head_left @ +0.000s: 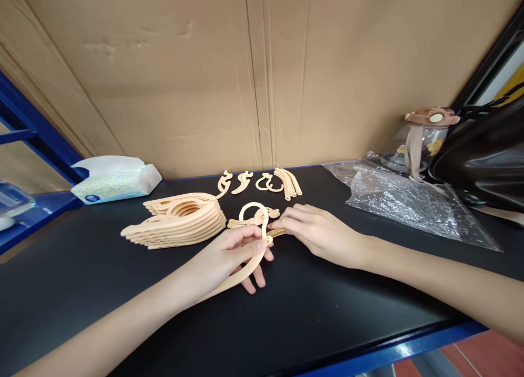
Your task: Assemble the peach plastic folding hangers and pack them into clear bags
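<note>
Near the middle of the black table, my left hand (225, 254) pinches the joint of a peach plastic clothes hanger (237, 277). Its round hook (265, 216) rises above my thumb, and one curved arm runs down under the hand toward me. From the right, my right hand (319, 229) has its fingers closed on a slim peach hanger arm (279, 232) that meets the same joint. Just behind the hook lie loose peach hanger parts (272, 213), partly covered. To the left, a neat stack of peach hangers (176, 232) lies flat.
Along the back lie small curved hook pieces (242, 182) and a bundle of hanger arms (290, 183). A tissue pack (118, 183) sits back left. At right are a crinkled clear plastic bag (401, 197), a lidded bottle (428, 137) and a black bag (478, 159). Cardboard (196, 82) stands behind.
</note>
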### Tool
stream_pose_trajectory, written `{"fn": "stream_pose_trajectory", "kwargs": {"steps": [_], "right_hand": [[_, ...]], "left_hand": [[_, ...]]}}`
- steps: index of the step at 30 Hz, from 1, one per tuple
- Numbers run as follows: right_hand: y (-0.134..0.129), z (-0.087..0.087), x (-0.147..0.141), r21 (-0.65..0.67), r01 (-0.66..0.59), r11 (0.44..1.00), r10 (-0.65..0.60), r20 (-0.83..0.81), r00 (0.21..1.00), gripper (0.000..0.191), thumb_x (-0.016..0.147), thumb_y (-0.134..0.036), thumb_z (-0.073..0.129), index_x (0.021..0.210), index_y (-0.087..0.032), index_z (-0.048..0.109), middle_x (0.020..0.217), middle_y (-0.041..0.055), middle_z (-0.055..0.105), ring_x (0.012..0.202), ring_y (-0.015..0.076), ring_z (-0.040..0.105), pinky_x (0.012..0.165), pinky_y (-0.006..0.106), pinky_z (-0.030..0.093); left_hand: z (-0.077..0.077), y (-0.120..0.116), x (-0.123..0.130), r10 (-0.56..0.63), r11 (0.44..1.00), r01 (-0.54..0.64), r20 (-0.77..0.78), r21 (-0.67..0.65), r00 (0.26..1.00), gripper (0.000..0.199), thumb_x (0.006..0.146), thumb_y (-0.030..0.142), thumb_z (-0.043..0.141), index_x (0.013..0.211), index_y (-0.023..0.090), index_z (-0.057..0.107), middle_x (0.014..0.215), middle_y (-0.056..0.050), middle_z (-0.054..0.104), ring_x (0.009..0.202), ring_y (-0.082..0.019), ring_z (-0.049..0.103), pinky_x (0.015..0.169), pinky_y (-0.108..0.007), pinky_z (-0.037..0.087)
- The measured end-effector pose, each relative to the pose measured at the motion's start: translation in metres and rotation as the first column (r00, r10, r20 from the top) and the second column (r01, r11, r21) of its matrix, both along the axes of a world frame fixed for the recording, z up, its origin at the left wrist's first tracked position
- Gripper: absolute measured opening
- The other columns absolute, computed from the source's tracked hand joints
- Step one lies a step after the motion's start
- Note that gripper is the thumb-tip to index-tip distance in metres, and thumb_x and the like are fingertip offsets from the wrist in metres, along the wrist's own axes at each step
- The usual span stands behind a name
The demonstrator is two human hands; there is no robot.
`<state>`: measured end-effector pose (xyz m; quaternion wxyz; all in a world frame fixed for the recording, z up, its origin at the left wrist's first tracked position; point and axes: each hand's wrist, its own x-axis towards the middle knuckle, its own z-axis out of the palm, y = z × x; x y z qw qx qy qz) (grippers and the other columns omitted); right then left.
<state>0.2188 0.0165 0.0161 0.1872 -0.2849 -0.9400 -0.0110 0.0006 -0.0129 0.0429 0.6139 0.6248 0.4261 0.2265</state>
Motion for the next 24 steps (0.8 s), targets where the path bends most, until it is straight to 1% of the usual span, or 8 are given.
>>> {"fn": "stream_pose_trajectory", "kwargs": {"steps": [4,8,11,14,16,19,22,24], "right_hand": [[0.0022,-0.0009,0.0033,0.013,0.042,0.999,-0.042,0.039,0.998,0.044,0.084,0.004,0.034,0.118,-0.016,0.053,0.102,0.0089,0.057,0.09,0.0204,0.051,0.081,0.034,0.046],[-0.0024,0.0023,0.0022,-0.072,0.053,0.996,-0.052,0.02,0.998,0.039,0.086,0.001,0.032,0.113,-0.016,0.053,0.101,0.008,0.061,0.085,0.0188,0.056,0.075,0.031,0.044],[-0.0069,0.0066,0.0009,-0.171,0.139,0.975,-0.136,0.029,0.99,0.027,0.098,-0.022,0.03,0.103,-0.017,0.056,0.081,0.0043,0.066,0.064,0.0158,0.058,0.059,0.027,0.038],[-0.007,0.0084,0.0018,-0.165,0.188,0.968,-0.181,0.057,0.982,0.044,0.098,-0.049,0.03,0.092,-0.019,0.061,0.058,-0.0003,0.06,0.05,0.0135,0.053,0.052,0.026,0.03],[-0.0053,0.0076,0.0032,-0.134,0.135,0.982,-0.129,0.048,0.99,0.05,0.095,-0.056,0.031,0.089,-0.019,0.065,0.057,-0.0004,0.062,0.051,0.0122,0.055,0.052,0.025,0.028],[-0.0037,0.0056,0.0044,-0.088,0.002,0.996,-0.002,0.007,1.0,0.051,0.092,-0.06,0.036,0.09,-0.021,0.07,0.067,0.0002,0.069,0.059,0.0113,0.06,0.056,0.024,0.03],[-0.0044,0.006,0.0039,-0.055,-0.116,0.992,0.115,-0.013,0.993,0.041,0.093,-0.052,0.042,0.093,-0.023,0.07,0.076,-0.0011,0.072,0.066,0.0105,0.061,0.061,0.024,0.032],[-0.0051,0.0076,0.0033,-0.043,-0.127,0.991,0.127,0.0,0.992,0.034,0.095,-0.044,0.044,0.091,-0.022,0.069,0.077,-0.0017,0.071,0.066,0.0103,0.06,0.062,0.025,0.032]], "left_hand": [[0.0002,0.0018,-0.002,0.065,0.998,-0.064,0.048,-0.027,0.997,0.023,0.089,0.037,0.055,0.086,0.015,0.06,0.09,-0.004,0.061,0.06,-0.011,0.063,0.051,-0.023,0.056],[-0.0002,0.004,-0.0044,0.132,0.991,-0.128,0.104,-0.049,0.986,0.021,0.088,0.037,0.056,0.088,0.016,0.062,0.078,-0.001,0.06,0.058,-0.011,0.059,0.049,-0.022,0.054],[-0.0012,0.0049,-0.0052,0.15,0.988,-0.145,0.112,-0.059,0.982,0.019,0.087,0.034,0.057,0.091,0.017,0.064,0.078,-0.001,0.061,0.058,-0.01,0.059,0.051,-0.021,0.053],[-0.0013,0.0045,-0.0048,0.168,0.983,-0.158,0.117,-0.089,0.979,0.02,0.086,0.031,0.058,0.099,0.018,0.065,0.081,-0.001,0.06,0.057,-0.009,0.058,0.051,-0.021,0.052],[-0.0003,0.0035,-0.0041,0.174,0.981,-0.163,0.106,-0.104,0.979,0.023,0.088,0.03,0.057,0.106,0.018,0.064,0.08,-0.001,0.058,0.056,-0.009,0.057,0.05,-0.021,0.051],[0.002,0.0024,-0.0033,0.176,0.981,-0.169,0.07,-0.095,0.982,0.029,0.09,0.033,0.054,0.113,0.018,0.062,0.078,0.0,0.055,0.058,-0.01,0.055,0.05,-0.021,0.05],[0.0034,0.0026,-0.0031,0.178,0.983,-0.174,0.053,-0.063,0.983,0.032,0.091,0.038,0.054,0.114,0.017,0.063,0.077,0.0,0.054,0.063,-0.011,0.054,0.051,-0.02,0.05],[0.0036,0.0032,-0.0032,0.176,0.983,-0.173,0.048,-0.055,0.983,0.032,0.091,0.039,0.054,0.113,0.017,0.064,0.077,-0.001,0.055,0.066,-0.011,0.054,0.049,-0.018,0.047]]}}
